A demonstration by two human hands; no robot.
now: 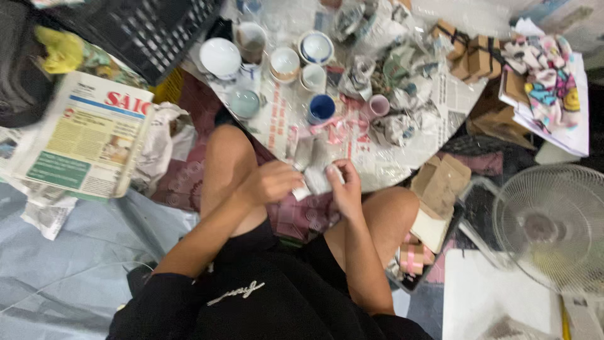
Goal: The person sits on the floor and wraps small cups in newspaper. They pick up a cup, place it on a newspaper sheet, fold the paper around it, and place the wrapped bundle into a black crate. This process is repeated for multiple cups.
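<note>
Wrapped bundle: a small pale bundle [314, 179] — paper or plastic, too blurred to tell which — sits between both hands, just at the near edge of the low round table [402, 173], above the knees.
Left hand: the left hand [272, 181] is curled narrow against the bundle's left side, fingers closed on it.
Right hand: the right hand [345, 186] pinches the bundle's right side, thumb and fingers close together on the wrap.
Landmark: everything below is placed from the round table.
On the table: a blue cup [321, 108] and a pink cup [377, 106] stand just beyond the hands, pink ribbon [336, 129] lying between them; white bowls and cups [284, 63] sit at the far left part; crumpled newspaper wads [393, 75] at the middle.
Left of the table: a folded newspaper [88, 141] lies on the floor, well apart.
Right of the table: brown cardboard boxes [475, 56] at its far rim, a white fan [547, 226] on the floor nearer the person.
Doing it well: as I judge it, keep both hands snug on the wrap and fold over the lap — not over the crowded cups — so nothing gets knocked; pull edges taut before letting either hand go.
</note>
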